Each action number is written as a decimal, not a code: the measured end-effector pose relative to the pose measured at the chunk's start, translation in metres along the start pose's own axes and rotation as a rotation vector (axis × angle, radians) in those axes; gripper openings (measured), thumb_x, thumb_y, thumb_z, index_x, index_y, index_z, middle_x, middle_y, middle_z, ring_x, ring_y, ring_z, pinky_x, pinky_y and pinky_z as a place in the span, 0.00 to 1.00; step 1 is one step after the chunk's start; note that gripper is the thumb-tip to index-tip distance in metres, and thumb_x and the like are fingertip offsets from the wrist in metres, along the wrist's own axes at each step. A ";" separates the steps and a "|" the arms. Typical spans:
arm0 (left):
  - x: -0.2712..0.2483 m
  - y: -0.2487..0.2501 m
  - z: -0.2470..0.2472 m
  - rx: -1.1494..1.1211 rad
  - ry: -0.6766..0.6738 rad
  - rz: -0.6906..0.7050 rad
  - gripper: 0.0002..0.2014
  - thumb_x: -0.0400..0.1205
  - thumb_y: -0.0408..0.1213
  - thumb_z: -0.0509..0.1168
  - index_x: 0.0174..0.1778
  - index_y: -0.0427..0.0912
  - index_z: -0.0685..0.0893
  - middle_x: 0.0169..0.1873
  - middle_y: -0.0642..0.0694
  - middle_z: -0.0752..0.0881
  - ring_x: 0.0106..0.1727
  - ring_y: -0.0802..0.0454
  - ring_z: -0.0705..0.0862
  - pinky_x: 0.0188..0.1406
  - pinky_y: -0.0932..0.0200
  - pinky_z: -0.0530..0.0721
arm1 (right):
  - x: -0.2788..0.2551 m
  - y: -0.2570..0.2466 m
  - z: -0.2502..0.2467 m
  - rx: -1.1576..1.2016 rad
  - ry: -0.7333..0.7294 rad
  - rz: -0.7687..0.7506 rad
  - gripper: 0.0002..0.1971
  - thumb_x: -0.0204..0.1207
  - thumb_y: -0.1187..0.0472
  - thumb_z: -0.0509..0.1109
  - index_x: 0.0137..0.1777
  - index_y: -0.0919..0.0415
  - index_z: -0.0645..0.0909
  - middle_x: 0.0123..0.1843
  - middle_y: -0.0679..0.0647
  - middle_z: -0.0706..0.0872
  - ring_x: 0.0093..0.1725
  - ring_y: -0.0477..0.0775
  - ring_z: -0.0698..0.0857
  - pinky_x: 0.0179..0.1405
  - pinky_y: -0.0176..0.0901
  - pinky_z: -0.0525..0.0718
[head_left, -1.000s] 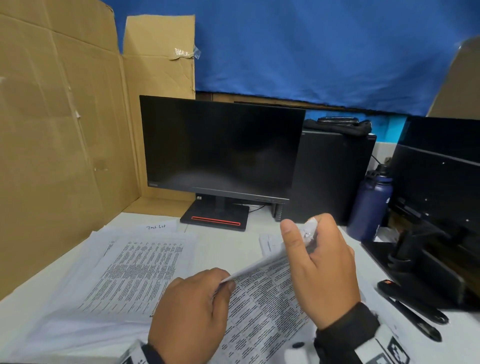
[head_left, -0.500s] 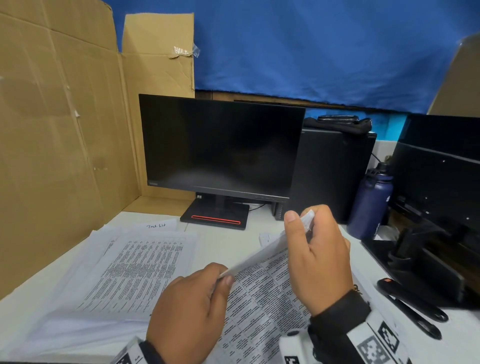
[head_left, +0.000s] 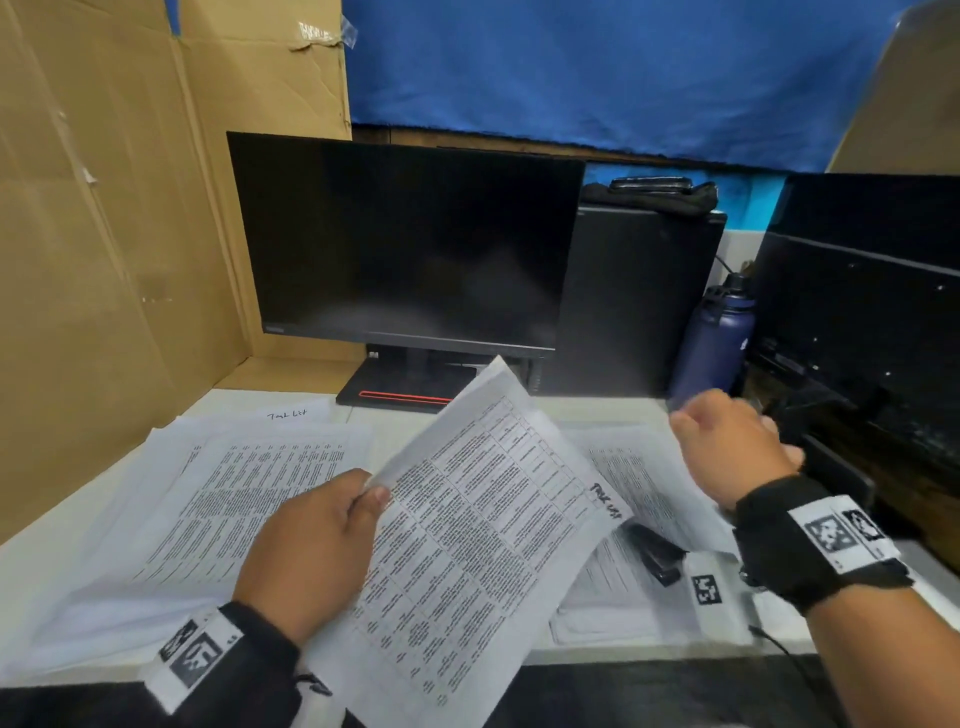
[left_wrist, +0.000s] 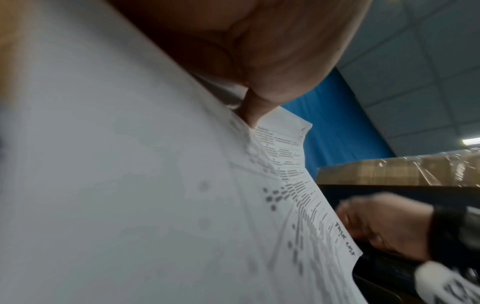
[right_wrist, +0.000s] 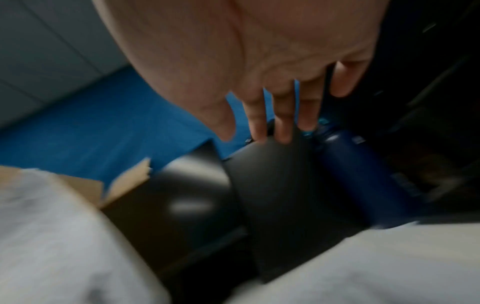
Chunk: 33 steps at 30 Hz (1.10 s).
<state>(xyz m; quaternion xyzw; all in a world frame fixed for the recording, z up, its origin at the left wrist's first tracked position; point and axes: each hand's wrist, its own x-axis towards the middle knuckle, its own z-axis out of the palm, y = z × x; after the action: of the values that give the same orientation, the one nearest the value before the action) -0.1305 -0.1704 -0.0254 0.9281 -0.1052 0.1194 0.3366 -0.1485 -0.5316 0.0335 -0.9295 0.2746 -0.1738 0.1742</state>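
The right hand (head_left: 732, 447) has let go of the printed sheet (head_left: 483, 519) and swung toward the right edge of the surface (head_left: 597, 410), its fingers (right_wrist: 283, 115) shown straight and empty only by its wrist view, while the left hand (head_left: 311, 551) alone pinches the sheet, tilted above the front edge.

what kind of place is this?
Probably an office workstation, screened with cardboard: a dark monitor, a tower PC and printed sheets spread on the desk.

bottle (head_left: 712, 345) and black monitor (head_left: 857, 312) crowd the right hand (head_left: 732, 447).
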 end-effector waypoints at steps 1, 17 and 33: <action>0.002 -0.003 0.000 -0.030 -0.009 -0.027 0.18 0.91 0.53 0.57 0.35 0.53 0.76 0.25 0.49 0.83 0.30 0.49 0.84 0.32 0.52 0.81 | 0.009 0.022 0.000 -0.181 -0.093 0.028 0.14 0.79 0.46 0.56 0.56 0.49 0.79 0.63 0.56 0.83 0.64 0.64 0.79 0.59 0.61 0.70; -0.014 0.010 0.014 -0.089 -0.060 0.019 0.17 0.88 0.58 0.58 0.36 0.54 0.78 0.25 0.49 0.84 0.24 0.52 0.81 0.29 0.49 0.83 | 0.002 0.116 0.004 0.181 -0.117 0.205 0.14 0.77 0.56 0.75 0.55 0.60 0.74 0.42 0.58 0.85 0.44 0.63 0.85 0.47 0.53 0.81; -0.039 0.055 0.003 0.045 -0.088 0.099 0.11 0.86 0.60 0.56 0.46 0.63 0.79 0.35 0.63 0.86 0.30 0.59 0.83 0.31 0.61 0.78 | -0.106 -0.035 -0.026 1.358 0.504 -0.094 0.45 0.67 0.19 0.55 0.51 0.63 0.85 0.42 0.51 0.94 0.32 0.52 0.91 0.34 0.39 0.89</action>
<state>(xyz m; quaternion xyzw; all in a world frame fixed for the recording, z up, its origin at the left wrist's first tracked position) -0.1818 -0.2093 -0.0063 0.9334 -0.1628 0.0974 0.3045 -0.2270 -0.4491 0.0469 -0.5589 0.0975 -0.5223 0.6366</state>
